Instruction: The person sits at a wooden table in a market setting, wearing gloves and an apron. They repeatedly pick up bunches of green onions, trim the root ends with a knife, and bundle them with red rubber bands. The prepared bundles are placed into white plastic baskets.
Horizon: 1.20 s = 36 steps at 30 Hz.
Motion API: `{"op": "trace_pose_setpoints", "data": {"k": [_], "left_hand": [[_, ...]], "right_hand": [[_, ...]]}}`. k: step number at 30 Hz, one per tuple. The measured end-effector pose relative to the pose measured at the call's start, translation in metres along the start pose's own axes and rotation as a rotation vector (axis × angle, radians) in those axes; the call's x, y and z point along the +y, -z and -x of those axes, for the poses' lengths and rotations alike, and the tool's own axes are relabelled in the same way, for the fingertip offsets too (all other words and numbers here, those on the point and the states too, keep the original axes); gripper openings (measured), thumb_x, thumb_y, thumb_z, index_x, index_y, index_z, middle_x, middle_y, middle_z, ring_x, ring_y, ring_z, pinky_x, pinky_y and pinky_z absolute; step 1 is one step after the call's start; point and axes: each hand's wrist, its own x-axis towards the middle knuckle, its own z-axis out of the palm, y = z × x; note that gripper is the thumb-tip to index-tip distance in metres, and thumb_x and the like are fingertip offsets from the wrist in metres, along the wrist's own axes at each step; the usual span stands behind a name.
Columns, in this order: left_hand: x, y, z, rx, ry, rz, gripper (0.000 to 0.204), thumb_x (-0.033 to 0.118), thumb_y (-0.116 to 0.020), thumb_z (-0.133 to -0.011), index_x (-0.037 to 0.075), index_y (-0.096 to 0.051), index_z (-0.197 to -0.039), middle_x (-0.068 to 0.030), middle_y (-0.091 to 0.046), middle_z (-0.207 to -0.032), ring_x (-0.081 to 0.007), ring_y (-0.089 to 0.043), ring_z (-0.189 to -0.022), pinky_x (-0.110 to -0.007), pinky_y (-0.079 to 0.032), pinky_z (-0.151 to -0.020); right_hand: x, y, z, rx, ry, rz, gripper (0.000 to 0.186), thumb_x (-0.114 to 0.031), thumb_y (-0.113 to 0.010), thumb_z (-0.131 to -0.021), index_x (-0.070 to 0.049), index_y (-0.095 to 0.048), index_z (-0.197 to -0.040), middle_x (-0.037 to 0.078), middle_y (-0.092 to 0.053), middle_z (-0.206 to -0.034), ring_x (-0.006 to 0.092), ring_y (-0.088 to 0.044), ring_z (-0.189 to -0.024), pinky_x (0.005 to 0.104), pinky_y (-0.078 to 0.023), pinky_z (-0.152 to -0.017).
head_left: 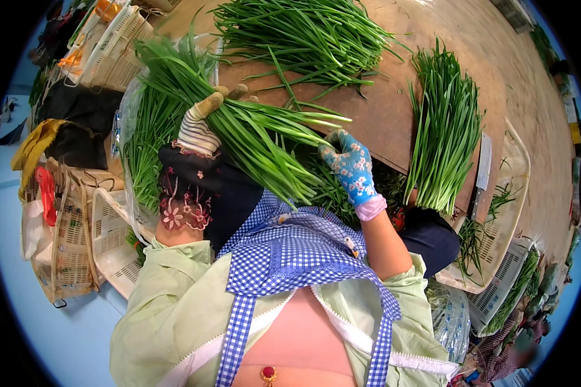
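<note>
Brown worktable (394, 122) ahead, blue floor (77, 322) below, seated sorting spot. Nearest: blue gingham apron (290, 258) over pale green top. Left hand (203, 122), striped knit glove with tan fingertips, closed round a thick bundle of green chives (252, 138), gripped mid-length, leaf tips fanning up-left, pale stem ends pointing right. Right hand (350, 164), blue flowered glove, curled at the stem ends, fingers narrow, touching or pinching a few stalks; exact pinch hard to tell. Bundle held above lap, in front of table's near edge.

Risk, as a judgement: bundle is fat for one hand, so a loosened left grip could let stalks slide out and drop to lap or floor; tugging at the stem ends could bend or snap thin stalks.

Containers: clear plastic bag (132, 129) at left, stuffed with more chives. White slotted basket (113, 242) beside left knee, contents not visible. Mesh bag (71, 245) on floor further left. White basket (503, 206) at right, a few loose chives inside. Farther: neat chive bunch (445, 129) on table right, loose pile (310, 35) at far edge, stacked cream baskets (119, 48) top left.
</note>
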Motion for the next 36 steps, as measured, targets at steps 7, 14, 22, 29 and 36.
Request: {"op": "trace_pose_setpoints", "data": {"k": [7, 14, 22, 29, 36], "left_hand": [[-0.013, 0.000, -0.002, -0.074, -0.003, 0.030, 0.018, 0.018, -0.066, -0.080, 0.008, -0.063, -0.095, -0.0100, -0.058, -0.115, -0.0348, -0.049, -0.114, -0.058, -0.046, -0.089], [-0.007, 0.008, 0.000, 0.057, -0.127, 0.090, 0.015, 0.017, -0.066, -0.081, 0.009, -0.064, -0.094, -0.0097, -0.060, -0.111, -0.0359, -0.052, -0.110, -0.056, -0.047, -0.088], [0.003, 0.026, 0.006, 0.089, -0.222, 0.093, 0.014, 0.018, -0.066, -0.081, 0.010, -0.067, -0.093, -0.0088, -0.063, -0.106, -0.0353, -0.053, -0.110, -0.054, -0.045, -0.092], [0.043, 0.045, 0.009, 0.016, -0.329, 0.094, 0.015, 0.018, -0.067, -0.081, 0.009, -0.067, -0.093, -0.0066, -0.061, -0.107, -0.0334, -0.051, -0.112, -0.052, -0.040, -0.097], [0.015, 0.022, 0.001, 0.028, -0.244, 0.101, 0.016, 0.019, -0.069, -0.079, 0.009, -0.068, -0.091, -0.0062, -0.063, -0.105, -0.0294, -0.054, -0.107, -0.049, -0.044, -0.094]], "right_hand": [[0.011, 0.002, 0.007, 0.005, -0.214, -0.518, 0.012, -0.008, -0.064, -0.078, -0.002, -0.059, -0.088, 0.002, -0.061, -0.073, 0.0100, -0.057, -0.068, 0.0234, -0.045, -0.062], [-0.011, -0.006, 0.002, -0.020, -0.181, -0.913, 0.020, -0.001, -0.059, -0.081, -0.002, -0.055, -0.100, 0.005, -0.060, -0.088, 0.0101, -0.056, -0.075, 0.0239, -0.048, -0.066], [0.020, 0.014, 0.011, 0.087, 0.021, -0.206, 0.017, -0.004, -0.061, -0.079, -0.005, -0.058, -0.096, 0.007, -0.064, -0.082, 0.0118, -0.060, -0.072, 0.0277, -0.049, -0.066], [0.075, 0.050, 0.020, -0.202, -0.017, 0.931, 0.019, -0.018, -0.069, -0.074, -0.009, -0.064, -0.090, 0.016, -0.064, -0.093, 0.0354, -0.061, -0.083, 0.0381, -0.049, -0.072], [-0.028, 0.004, -0.016, -0.401, -0.078, -0.762, 0.033, -0.019, -0.059, -0.086, 0.000, -0.059, -0.112, 0.010, -0.065, -0.101, 0.0167, -0.060, -0.092, 0.0284, -0.046, -0.081]]}}
